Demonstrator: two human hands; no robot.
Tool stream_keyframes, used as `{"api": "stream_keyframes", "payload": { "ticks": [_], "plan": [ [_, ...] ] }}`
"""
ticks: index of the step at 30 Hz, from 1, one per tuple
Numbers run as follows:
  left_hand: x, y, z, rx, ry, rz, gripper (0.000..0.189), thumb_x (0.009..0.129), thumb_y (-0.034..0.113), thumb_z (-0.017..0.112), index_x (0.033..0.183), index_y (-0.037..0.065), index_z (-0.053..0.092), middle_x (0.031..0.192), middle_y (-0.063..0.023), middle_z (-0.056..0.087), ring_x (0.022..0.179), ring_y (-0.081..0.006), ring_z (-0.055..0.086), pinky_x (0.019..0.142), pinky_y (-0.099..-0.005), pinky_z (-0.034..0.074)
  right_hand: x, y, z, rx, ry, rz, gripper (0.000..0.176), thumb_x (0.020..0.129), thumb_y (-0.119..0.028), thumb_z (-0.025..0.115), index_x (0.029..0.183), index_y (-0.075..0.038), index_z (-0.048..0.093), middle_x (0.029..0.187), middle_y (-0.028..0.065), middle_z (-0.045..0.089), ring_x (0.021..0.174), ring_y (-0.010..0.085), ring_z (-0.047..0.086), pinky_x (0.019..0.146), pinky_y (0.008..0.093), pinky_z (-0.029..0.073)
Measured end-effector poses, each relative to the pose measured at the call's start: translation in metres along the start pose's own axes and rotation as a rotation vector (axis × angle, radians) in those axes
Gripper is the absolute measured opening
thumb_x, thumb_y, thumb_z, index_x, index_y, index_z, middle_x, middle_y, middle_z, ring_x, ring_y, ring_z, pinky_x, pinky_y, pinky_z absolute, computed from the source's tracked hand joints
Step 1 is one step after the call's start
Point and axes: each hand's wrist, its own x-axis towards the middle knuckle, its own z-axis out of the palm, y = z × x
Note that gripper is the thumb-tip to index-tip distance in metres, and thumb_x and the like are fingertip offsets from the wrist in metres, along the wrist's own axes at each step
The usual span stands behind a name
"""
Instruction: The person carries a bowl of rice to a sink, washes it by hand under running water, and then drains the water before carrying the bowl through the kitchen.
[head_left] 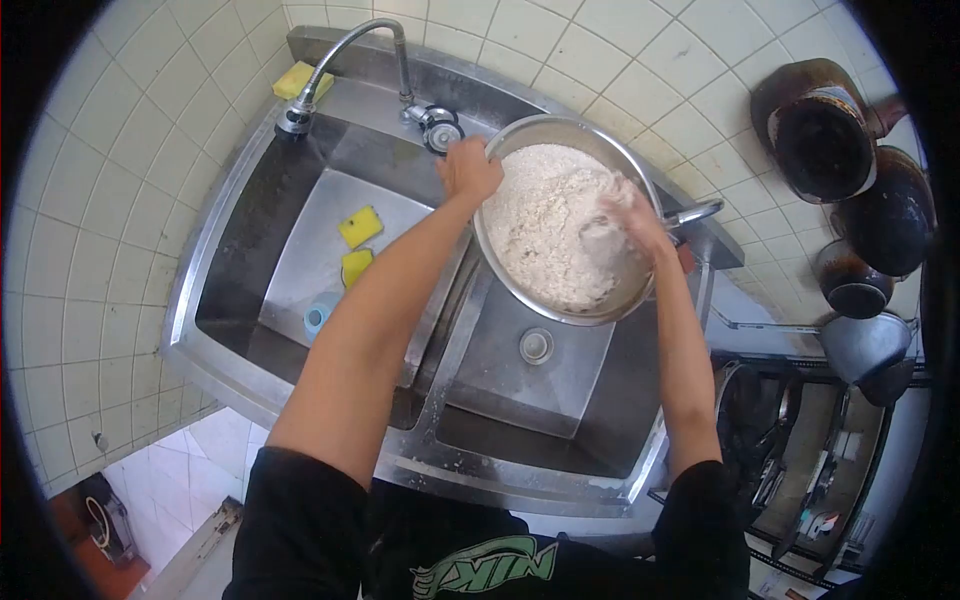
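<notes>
A large round metal bowl (548,319) sits over the right sink basin, near the back edge. It holds a heap of pale, crumbly, flour-like stuff (555,220). My left hand (471,170) is closed on the bowl's left rim. At the bowl's right side my right hand (632,217) is inside, touching the pale stuff; its fingers are smeared by motion, so their pose is unclear.
Two yellow sponges (360,227) and a light blue item (319,315) lie in the left basin. The faucet (402,70) arches behind it. Another sponge (302,82) rests at the back left corner. Dark pans (822,148) hang on the right wall, above a utensil rack (810,470).
</notes>
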Motion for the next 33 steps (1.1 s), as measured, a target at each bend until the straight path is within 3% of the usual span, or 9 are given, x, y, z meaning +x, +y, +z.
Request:
{"api": "stream_keyframes", "payload": {
  "ticks": [5,10,13,15,18,21,22,26,33],
  "plan": [
    [-0.020,0.005,0.003,-0.089,0.353,0.155,0.054,0.070,0.034,0.065,0.113,0.006,0.047,0.111,-0.0121,0.051,0.107,-0.0273,0.042,0.088,-0.0474,0.030,-0.003,0.007,0.031,-1.168,0.145,0.121,0.088,0.057,-0.027,0.070,0.129,0.001,0.027,0.127,0.0252,0.037,0.119,0.0334,0.036,0.099,0.0385,0.031],
    [-0.145,0.017,0.061,-0.475,0.624,-0.097,0.053,0.074,0.013,0.059,0.121,0.001,0.037,0.118,-0.0225,0.038,0.110,-0.0371,0.035,0.093,-0.0432,0.027,0.025,0.041,0.030,-1.126,0.064,0.436,0.073,0.058,-0.028,0.068,0.119,0.002,0.042,0.116,0.0265,0.047,0.107,0.0350,0.049,0.089,0.0422,0.041],
    [-0.137,0.019,0.068,-0.582,0.669,-0.227,0.047,0.075,0.002,0.051,0.120,0.000,0.037,0.116,-0.0222,0.039,0.111,-0.0368,0.035,0.092,-0.0421,0.028,0.023,0.068,0.026,-0.905,0.185,0.394,0.056,0.071,-0.028,0.057,0.119,0.000,0.044,0.110,0.0224,0.053,0.095,0.0323,0.057,0.087,0.0393,0.043],
    [-0.122,0.011,0.063,-0.589,0.698,-0.187,0.044,0.075,-0.002,0.048,0.118,-0.001,0.038,0.111,-0.0215,0.041,0.109,-0.0367,0.037,0.092,-0.0415,0.029,0.000,0.057,0.032,0.292,0.247,0.521,0.042,0.082,-0.024,0.049,0.115,0.002,0.047,0.107,0.0182,0.056,0.092,0.0295,0.058,0.085,0.0364,0.045],
    [-0.106,0.005,0.058,-0.583,0.630,-0.101,0.043,0.075,-0.001,0.049,0.117,0.001,0.040,0.107,-0.0198,0.044,0.105,-0.0359,0.040,0.090,-0.0421,0.030,-0.011,0.041,0.022,0.771,0.046,0.227,0.043,0.086,-0.025,0.049,0.117,0.005,0.044,0.107,0.0155,0.056,0.097,0.0276,0.055,0.082,0.0364,0.047],
    [-0.095,-0.003,0.050,-0.551,0.582,-0.059,0.042,0.076,0.002,0.050,0.117,0.004,0.042,0.106,-0.0166,0.047,0.103,-0.0342,0.043,0.089,-0.0426,0.032,-0.016,0.000,0.016,0.748,0.039,0.184,0.053,0.087,-0.029,0.048,0.123,0.008,0.035,0.118,0.0161,0.048,0.104,0.0257,0.051,0.088,0.0370,0.043],
    [-0.091,-0.002,0.047,-0.506,0.544,-0.084,0.041,0.077,0.004,0.051,0.117,0.006,0.043,0.107,-0.0149,0.047,0.103,-0.0328,0.043,0.088,-0.0433,0.032,-0.018,0.001,0.016,0.251,0.233,0.145,0.094,0.077,-0.045,0.058,0.132,0.008,0.003,0.132,0.0221,0.028,0.112,0.0322,0.044,0.079,0.0400,0.048],
    [-0.091,0.003,0.040,-0.474,0.448,-0.160,0.042,0.078,0.009,0.052,0.119,0.012,0.044,0.108,-0.0109,0.047,0.105,-0.0288,0.044,0.087,-0.0455,0.031,-0.037,0.048,0.047,-0.475,0.139,0.181,0.088,0.080,-0.043,0.055,0.133,0.006,0.003,0.129,0.0220,0.033,0.108,0.0320,0.047,0.079,0.0401,0.048],
    [-0.090,0.005,0.040,-0.396,0.440,-0.189,0.042,0.079,0.011,0.052,0.120,0.014,0.043,0.110,-0.0097,0.047,0.108,-0.0270,0.043,0.089,-0.0478,0.029,-0.031,-0.009,0.026,0.874,-0.020,0.318,0.061,0.087,-0.031,0.048,0.131,0.001,0.022,0.115,0.0192,0.050,0.096,0.0297,0.056,0.081,0.0406,0.047]
  ]
}}
